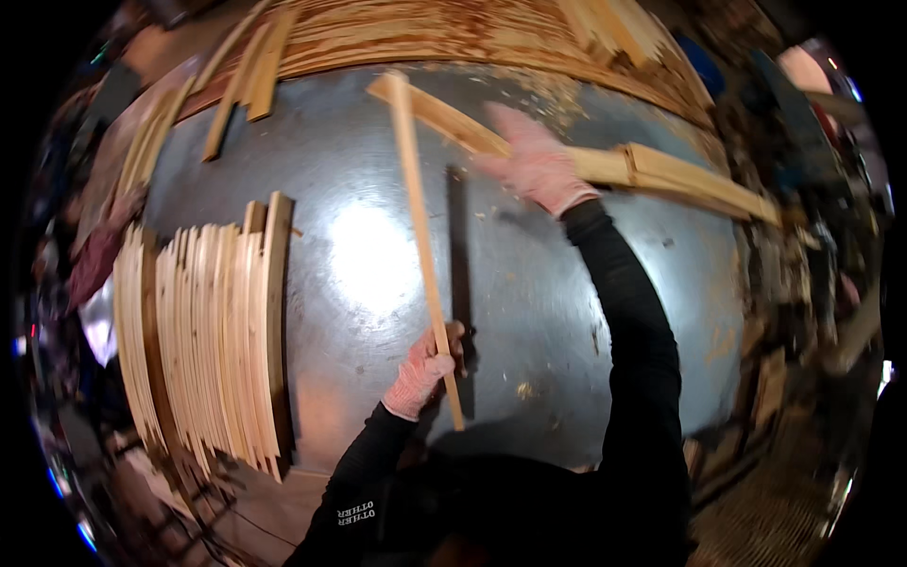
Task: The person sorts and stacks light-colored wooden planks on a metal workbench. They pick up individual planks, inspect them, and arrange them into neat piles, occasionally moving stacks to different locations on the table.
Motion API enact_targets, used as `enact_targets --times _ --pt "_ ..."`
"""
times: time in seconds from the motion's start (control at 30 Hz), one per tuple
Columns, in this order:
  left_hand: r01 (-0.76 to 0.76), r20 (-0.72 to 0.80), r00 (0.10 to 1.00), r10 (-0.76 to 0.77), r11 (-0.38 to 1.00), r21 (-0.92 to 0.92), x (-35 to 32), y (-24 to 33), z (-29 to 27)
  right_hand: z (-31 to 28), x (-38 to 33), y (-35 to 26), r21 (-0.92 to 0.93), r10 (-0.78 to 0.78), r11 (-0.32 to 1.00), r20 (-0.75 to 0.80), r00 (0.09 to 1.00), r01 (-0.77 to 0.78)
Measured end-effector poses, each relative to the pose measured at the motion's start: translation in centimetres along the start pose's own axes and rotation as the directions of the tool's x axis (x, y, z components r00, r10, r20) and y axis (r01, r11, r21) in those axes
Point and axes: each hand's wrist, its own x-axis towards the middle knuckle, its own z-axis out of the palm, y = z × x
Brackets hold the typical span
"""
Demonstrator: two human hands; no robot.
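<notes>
My left hand (419, 378), in a pinkish knit glove, is closed around the lower part of a long, thin wooden strip (414, 198). The strip is raised over the grey metal table (529, 312) and casts a dark shadow beside it. Farther off to the right, my right hand (540, 168), gloved alike, has its thumb and fingers spread. It is slightly blurred and hovers over or touches some wooden boards; contact is hard to tell. One board end (444, 118) shows to its left, and more boards (671, 175) extend to its right.
Many slats (213, 340) lie side by side at the left, next to a thicker board (276, 321). Loose strips (250, 76) and a plywood sheet (406, 33) are at the far side, with wood shavings (557, 99) nearby. Another person's sleeve (94, 265) shows at the left edge.
</notes>
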Motion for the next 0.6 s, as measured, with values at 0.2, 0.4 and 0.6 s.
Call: enact_targets --times 0.2,0.4,0.6 --pt "0.124 -0.464 0.885 -0.041 0.981 0.149 -2.3 -3.9 0.0 8.6 0.8 6.4 -0.615 0.378 0.772 0.241 0.894 -0.16" --pt "0.065 -0.505 0.858 0.097 0.954 0.294 0.3 -4.8 -0.6 9.6 -9.5 1.3 -0.201 0.256 0.962 0.408 0.876 -0.187" --pt "0.049 -0.522 0.85 0.067 0.977 0.205 2.5 -6.9 -2.2 3.3 -17.0 1.5 -0.14 -0.185 0.972 0.033 0.982 0.188"
